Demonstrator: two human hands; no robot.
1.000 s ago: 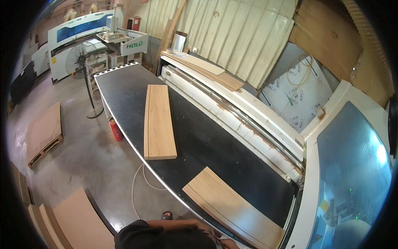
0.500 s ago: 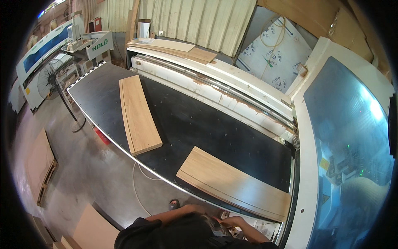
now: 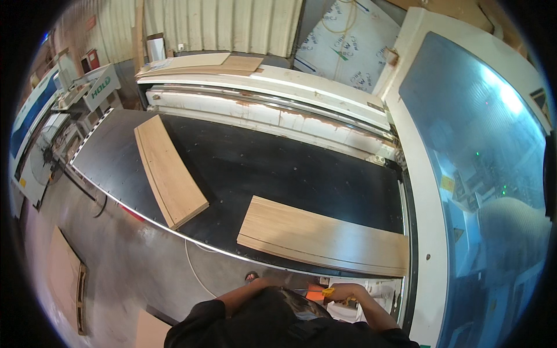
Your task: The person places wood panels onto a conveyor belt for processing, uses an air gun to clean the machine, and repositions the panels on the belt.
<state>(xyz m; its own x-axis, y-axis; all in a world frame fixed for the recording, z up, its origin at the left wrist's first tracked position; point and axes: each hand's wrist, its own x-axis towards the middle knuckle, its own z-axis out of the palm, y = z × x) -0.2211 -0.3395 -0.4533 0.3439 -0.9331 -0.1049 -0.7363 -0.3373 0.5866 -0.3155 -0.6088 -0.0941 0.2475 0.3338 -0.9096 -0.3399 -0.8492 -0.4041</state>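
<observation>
My right hand (image 3: 343, 291) is closed around a yellow-handled tool (image 3: 328, 292) with a thin shaft, much like a screwdriver. It is over the light tray area below the black table's front edge. The shaft points left, past an orange object (image 3: 315, 292). My left hand (image 3: 268, 283) is bent in front of my body; its fingers are hidden, so what it holds does not show. Nearest to both hands lies a stack of wood-grain panels (image 3: 319, 235) at the table's near right. A second panel stack (image 3: 169, 171) lies slanted farther left. Neither stack is touched.
The black machine bed (image 3: 278, 159) has a white beam (image 3: 313, 95) along its far side, with thin boards (image 3: 203, 62) on top. At right stands a white machine housing with a blue window (image 3: 470, 145). A pallet (image 3: 81, 296) with sheets stands on the floor at left.
The view has shifted, so the bed and panels sit differently in the picture. My right hand has moved rightward from my body, and the yellow-handled tool now shows in it.
</observation>
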